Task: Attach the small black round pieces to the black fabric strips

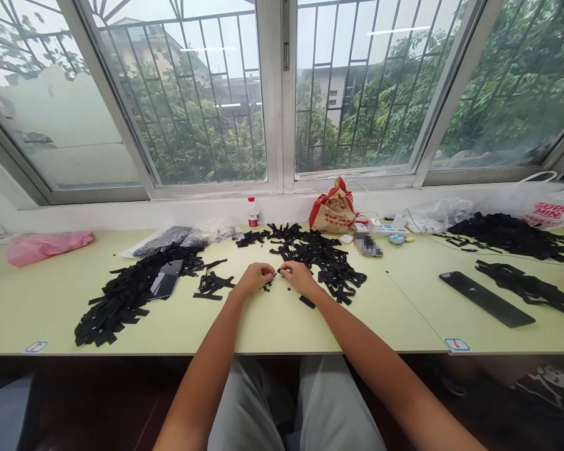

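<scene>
Between my fingertips sits a tiny black piece (276,274), pinched by my left hand (256,277) and right hand (297,275), forearms angled inward over the surface (263,326). Beyond my right hand lies a black strip pile (322,254); far right, a bag (542,210) reads "SUPI MIN".

The desk (272,326) has a smooth, matt pale green top. The black strips (122,300) on it look like matt cloth. The pink bag (47,245) and the white bag (535,203) are thin, shiny plastic. The dark flat bar (486,299) looks smooth and slightly glossy.
</scene>
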Demonstrator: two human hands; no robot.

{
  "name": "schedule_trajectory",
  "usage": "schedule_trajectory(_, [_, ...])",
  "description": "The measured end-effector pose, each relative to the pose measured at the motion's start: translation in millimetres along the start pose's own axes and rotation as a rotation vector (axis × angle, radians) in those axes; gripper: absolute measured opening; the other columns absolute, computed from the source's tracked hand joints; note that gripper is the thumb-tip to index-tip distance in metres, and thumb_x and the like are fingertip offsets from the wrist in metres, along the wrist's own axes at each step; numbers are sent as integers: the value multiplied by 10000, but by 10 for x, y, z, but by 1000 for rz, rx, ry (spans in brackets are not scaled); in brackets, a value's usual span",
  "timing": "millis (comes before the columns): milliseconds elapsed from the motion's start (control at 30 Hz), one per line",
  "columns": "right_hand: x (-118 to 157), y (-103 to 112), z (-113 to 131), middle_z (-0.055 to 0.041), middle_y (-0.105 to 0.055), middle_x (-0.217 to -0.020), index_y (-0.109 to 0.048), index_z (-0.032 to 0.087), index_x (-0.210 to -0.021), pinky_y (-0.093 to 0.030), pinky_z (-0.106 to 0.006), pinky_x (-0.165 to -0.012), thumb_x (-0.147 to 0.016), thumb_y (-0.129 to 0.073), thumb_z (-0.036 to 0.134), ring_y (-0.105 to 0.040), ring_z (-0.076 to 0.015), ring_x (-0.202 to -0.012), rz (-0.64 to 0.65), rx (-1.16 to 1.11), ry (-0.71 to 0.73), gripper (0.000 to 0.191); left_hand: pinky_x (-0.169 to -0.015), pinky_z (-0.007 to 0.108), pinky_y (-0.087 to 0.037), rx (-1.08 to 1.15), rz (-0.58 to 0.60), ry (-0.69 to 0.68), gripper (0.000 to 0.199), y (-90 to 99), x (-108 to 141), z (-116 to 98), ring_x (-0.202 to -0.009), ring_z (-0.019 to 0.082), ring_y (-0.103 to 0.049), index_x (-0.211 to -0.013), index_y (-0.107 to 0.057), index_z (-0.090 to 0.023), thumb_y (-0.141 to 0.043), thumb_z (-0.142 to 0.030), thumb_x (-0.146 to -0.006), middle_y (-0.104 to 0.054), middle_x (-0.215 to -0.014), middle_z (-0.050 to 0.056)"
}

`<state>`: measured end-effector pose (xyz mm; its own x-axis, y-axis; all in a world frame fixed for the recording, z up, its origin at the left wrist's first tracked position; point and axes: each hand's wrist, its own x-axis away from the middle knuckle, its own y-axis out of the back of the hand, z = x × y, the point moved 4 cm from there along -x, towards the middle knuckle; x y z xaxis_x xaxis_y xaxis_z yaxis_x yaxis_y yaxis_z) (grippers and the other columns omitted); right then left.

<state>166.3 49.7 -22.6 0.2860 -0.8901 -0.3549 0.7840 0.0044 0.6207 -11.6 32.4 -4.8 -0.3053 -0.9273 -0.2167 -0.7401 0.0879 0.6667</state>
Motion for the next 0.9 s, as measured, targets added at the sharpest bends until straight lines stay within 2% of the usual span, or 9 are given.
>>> schedule_trajectory(200, [-7, 1, -7, -20, -744, -887, -747, 251, -881, -409, -278, -692, -860, -606, 259, -636, -188, -780, -5, 9, 5, 143, -650, 271, -441, -21, -4, 14, 244, 6, -7, -18, -673, 148, -574, -907, -757, -159, -618, -307, -771, -692, -758, 42])
schedule_trajectory(333, [9, 16, 6, -19, -740, -905, -744, 244, -892, -409, -265, -683, -875, -593, 269, -627, -175, -776, 15, 8, 0, 155, -704, 284, -463, -34, -8, -6, 257, 22, -6, -56, -724, 165, -603, -911, -763, -173, -602, -349, -816, -724, -820, 56])
schedule_trajectory(500, [12, 12, 11, -18, -740, -930, -747, 245, -901, -424, -261, -733, -884, -592, 265, -632, -171, -807, 33, 11, 8, 157, -671, 285, -451, -34, -22, -20, 301, 21, 2, -79, -692, 165, -596, -837, -745, -167, -540, -384, -873, -720, -781, 52])
schedule_trajectory(733, [-7, -8, -3, -23, -752, -957, -760, 245, -921, -445, -270, -771, -873, -616, 250, -656, -179, -836, 29, 17, 23, 152, -666, 283, -446, -35, -69, -38, 264, 1, -21, -45, -694, 163, -595, -839, -749, -170, -561, -355, -848, -724, -780, 51])
schedule_trajectory(900, [-13, -11, -20, -27, -761, -951, -774, 243, -923, -455, -276, -763, -855, -635, 255, -668, -191, -843, 15, 8, -2, 154, -605, 266, -420, 40, -73, 29, 275, 1, -27, 17, -635, 141, -563, -858, -765, -155, -590, -360, -806, -714, -761, 43])
